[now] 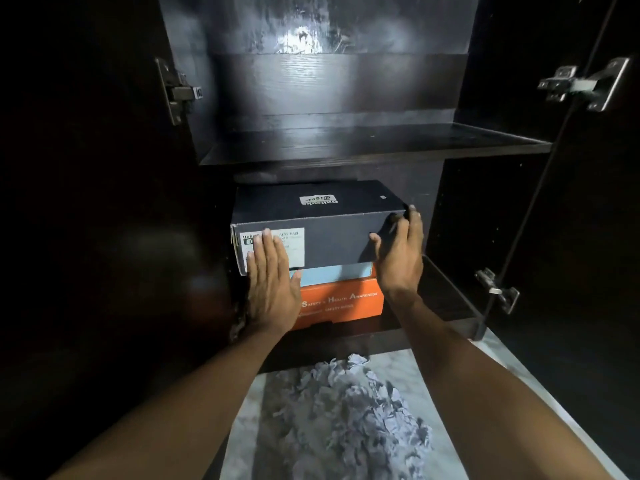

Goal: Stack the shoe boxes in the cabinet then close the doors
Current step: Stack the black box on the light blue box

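Crumpled paper [349, 410] on marble floor [408, 372] before open cabinet [346, 147]

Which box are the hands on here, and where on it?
The dark shoe box atop the stack: the right hand grips its front right corner, and the left hand presses flat on the front face's label.

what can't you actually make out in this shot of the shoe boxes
Head view:
- Light blue box: mostly hidden under the dark box.
- White label: partly covered by the left hand; print too small.
- Right hand fingers: tips wrap behind the box corner.
- Cabinet doors: lost in darkness.
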